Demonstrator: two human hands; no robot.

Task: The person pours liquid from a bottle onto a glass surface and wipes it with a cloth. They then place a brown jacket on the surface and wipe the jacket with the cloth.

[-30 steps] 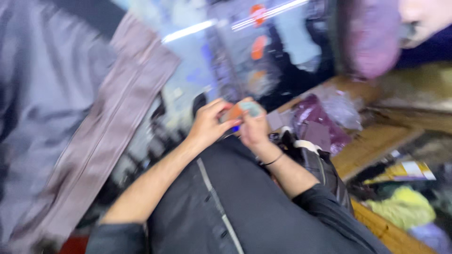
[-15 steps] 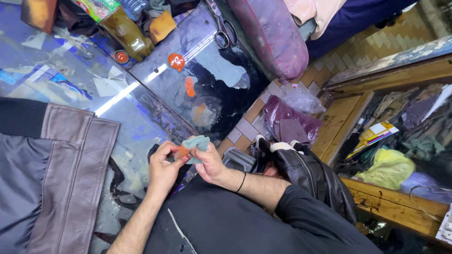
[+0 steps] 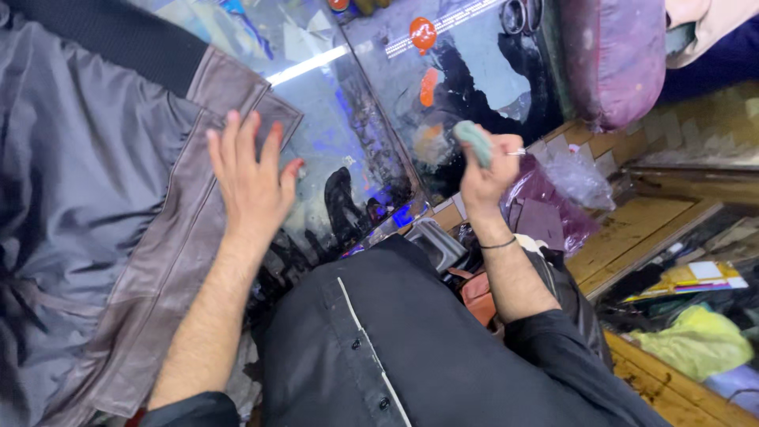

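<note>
My left hand (image 3: 249,178) lies flat with fingers spread on the brown leather edge of a jacket (image 3: 170,237) spread over a glass counter (image 3: 371,103). The jacket's grey lining (image 3: 71,182) fills the left side. My right hand (image 3: 486,170) is raised above the counter's edge and grips a small grey-green block (image 3: 473,141); a thin needle-like piece sticks out beside the fingers. A thin black band circles my right wrist.
Orange stickers (image 3: 423,35) and scissors (image 3: 518,16) lie on the glass counter. A purple cushion (image 3: 617,55) sits at the back right. Plastic bags (image 3: 569,178) with purple leather pieces, a wooden shelf (image 3: 632,229) and yellow cloth (image 3: 696,340) are on the right.
My hands were together over the small block in front of me. Now they are apart: the left has gone onto the jacket's leather edge, the right has risen with the block.
</note>
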